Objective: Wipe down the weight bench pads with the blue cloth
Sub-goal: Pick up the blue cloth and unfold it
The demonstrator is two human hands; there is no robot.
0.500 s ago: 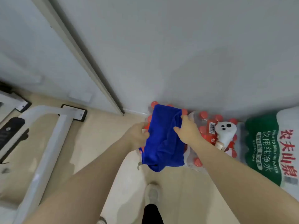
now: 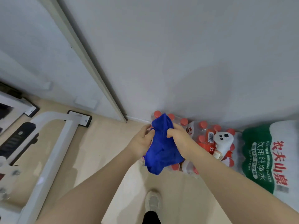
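Note:
The blue cloth (image 2: 161, 149) hangs bunched between both of my hands, above a shrink-wrapped pack of red-capped water bottles (image 2: 205, 136) by the wall. My left hand (image 2: 142, 139) grips its left edge and my right hand (image 2: 179, 138) pinches its right side near the top. The cloth's lower end droops free. Part of the weight bench's white metal frame (image 2: 53, 152) stretches along the floor at the left, with a black piece (image 2: 17, 141) beside it. No bench pad is clearly in view.
A white controller-shaped object (image 2: 223, 141) lies on the bottle pack. A green and white pack of drinking water (image 2: 271, 156) stands at the right. The grey wall is straight ahead. My shoe (image 2: 152, 202) is on the beige floor below.
Both hands have drawn closer together, gathering the cloth from a flatter spread into a narrower bunch. The cloth is lifted a little off the bottle pack.

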